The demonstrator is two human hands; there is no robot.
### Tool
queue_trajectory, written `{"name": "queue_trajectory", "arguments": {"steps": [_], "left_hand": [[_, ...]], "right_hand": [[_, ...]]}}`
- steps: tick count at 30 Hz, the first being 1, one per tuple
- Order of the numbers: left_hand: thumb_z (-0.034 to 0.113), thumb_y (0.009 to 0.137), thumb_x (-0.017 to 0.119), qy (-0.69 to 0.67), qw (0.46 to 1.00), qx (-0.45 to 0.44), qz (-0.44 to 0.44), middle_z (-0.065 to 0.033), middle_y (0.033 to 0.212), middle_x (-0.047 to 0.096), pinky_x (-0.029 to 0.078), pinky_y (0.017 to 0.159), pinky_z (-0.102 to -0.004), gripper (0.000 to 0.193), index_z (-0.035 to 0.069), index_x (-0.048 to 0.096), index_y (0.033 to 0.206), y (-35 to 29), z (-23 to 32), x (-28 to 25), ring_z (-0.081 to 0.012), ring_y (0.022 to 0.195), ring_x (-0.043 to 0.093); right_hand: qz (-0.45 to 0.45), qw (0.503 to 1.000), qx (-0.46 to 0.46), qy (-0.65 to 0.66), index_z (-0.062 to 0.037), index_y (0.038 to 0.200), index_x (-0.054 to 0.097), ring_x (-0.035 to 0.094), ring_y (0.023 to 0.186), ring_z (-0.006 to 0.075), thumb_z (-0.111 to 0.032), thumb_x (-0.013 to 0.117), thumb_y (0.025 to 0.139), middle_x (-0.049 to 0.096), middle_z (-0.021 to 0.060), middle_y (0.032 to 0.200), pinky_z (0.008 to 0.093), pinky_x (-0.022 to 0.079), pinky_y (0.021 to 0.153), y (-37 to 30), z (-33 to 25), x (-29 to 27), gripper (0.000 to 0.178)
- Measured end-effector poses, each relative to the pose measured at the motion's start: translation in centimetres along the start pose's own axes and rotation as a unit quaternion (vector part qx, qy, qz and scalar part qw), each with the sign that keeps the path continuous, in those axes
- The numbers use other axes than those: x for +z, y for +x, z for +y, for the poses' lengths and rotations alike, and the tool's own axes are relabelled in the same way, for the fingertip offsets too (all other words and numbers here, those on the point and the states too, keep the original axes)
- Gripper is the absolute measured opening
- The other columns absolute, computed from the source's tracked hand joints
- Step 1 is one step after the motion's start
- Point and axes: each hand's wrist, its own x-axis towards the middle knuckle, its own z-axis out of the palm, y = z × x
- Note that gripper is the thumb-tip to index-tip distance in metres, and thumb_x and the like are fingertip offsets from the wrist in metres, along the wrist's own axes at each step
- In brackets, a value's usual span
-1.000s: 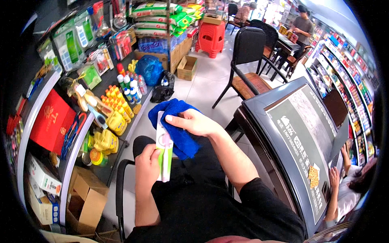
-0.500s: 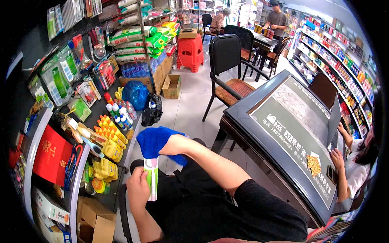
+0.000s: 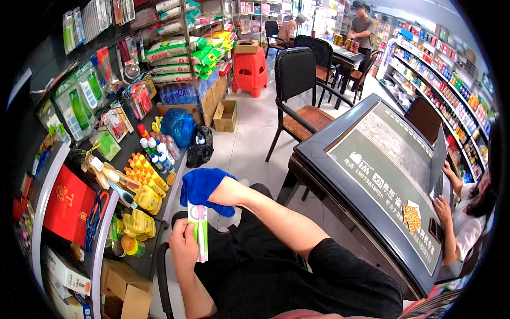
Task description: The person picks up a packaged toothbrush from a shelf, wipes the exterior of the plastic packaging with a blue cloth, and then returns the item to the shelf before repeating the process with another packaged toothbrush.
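Note:
In my left hand (image 3: 183,245), thumb on its face, is a slim green-and-white package (image 3: 204,236) with a pink-and-white toothbrush-like item inside. It stands nearly upright over my lap. A blue cloth (image 3: 201,183) is bunched around the fingers of my right hand (image 3: 226,192), which reaches across from the right. The cloth meets the package's upper end, and my right fingertips are hidden in it. Both hands are close together, left of the dark clothing on my legs.
Shelves at left hold yellow bottles (image 3: 147,198), orange-capped bottles (image 3: 143,169) and a red packet (image 3: 68,207). An open carton (image 3: 125,290) sits low at left. To my right is a dark table (image 3: 319,154), where a person uses a laptop (image 3: 439,165). A black chair (image 3: 295,80) stands ahead.
My right hand and the cloth have shifted slightly. The cloth's loose right end is drawn in closer to the package. My left hand keeps its hold on the package.

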Motion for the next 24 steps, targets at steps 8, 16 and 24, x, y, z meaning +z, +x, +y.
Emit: {"name": "queue_trajectory", "arguments": {"steps": [8,16,24], "left_hand": [[-0.001,0.086,0.047,-0.069,0.997,-0.001,0.029,-0.0056,0.072,0.055,0.041,0.060,-0.0240,0.007,-0.004,0.053,0.087,0.0,-0.1,1.0,-0.0095,0.067,0.051],[-0.001,0.087,0.045,-0.051,0.998,-0.015,0.045,-0.0045,0.078,0.057,0.042,0.065,-0.0223,0.009,-0.004,0.053,0.090,-0.3,-0.9,0.5,-0.0087,0.071,0.052],[0.000,0.088,0.047,-0.074,0.995,-0.022,0.055,-0.0052,0.076,0.058,0.043,0.064,-0.0226,0.009,-0.005,0.054,0.092,-0.3,0.3,0.9,-0.0092,0.070,0.054]], "right_hand": [[0.096,0.995,0.037,0.010,-0.0019,0.097,0.058,0.060,0.085,0.0272,-0.011,0.051,0.083,0.061,0.0154,0.090,0.0344,0.046,0.076,-0.5,0.6,1.5,0.018],[0.035,0.983,0.117,0.134,-0.0018,0.105,0.057,0.060,0.084,0.0157,-0.005,0.054,0.078,0.063,0.0100,0.091,0.0295,0.046,0.078,-0.7,-0.6,1.0,0.028],[0.118,0.988,0.104,0.004,-0.0006,0.097,0.059,0.061,0.085,0.0195,-0.008,0.058,0.080,0.063,0.0111,0.089,0.0311,0.046,0.076,-0.5,0.8,2.3,0.018]]}}
